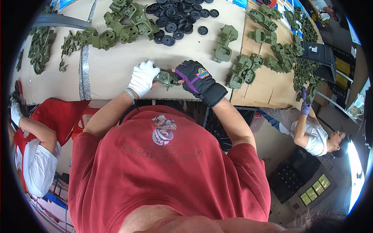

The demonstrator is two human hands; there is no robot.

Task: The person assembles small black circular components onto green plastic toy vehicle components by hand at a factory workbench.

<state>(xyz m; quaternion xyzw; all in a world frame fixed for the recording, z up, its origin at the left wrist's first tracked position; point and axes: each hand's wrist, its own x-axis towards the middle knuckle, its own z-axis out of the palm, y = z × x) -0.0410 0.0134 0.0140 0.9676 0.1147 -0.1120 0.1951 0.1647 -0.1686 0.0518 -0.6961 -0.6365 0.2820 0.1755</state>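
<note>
The person's red shirt [171, 174] lies nearest, with bare neck [151, 215] at the lower edge. Beyond it, at the near edge of the worktop [128, 50], a green toy car body [167, 79] is held between the two hands. The left hand [142, 79], in a white glove, has its grip pinching the body's left end; the right hand [198, 80], in a black and purple glove, has its grip closed around the right end, next to a small dark round piece [177, 76], perhaps a wheel.

The body looks like moulded plastic: probably light and stiff, a little slick under cloth, with thin rims that could crack if squeezed hard. The solid ends seem the best places to take hold, fingers clear of the openings; bare fingertips should grip better than fabric.

Farther off lie loose black wheels [175, 17], with more green bodies [128, 21] beside them.
</note>
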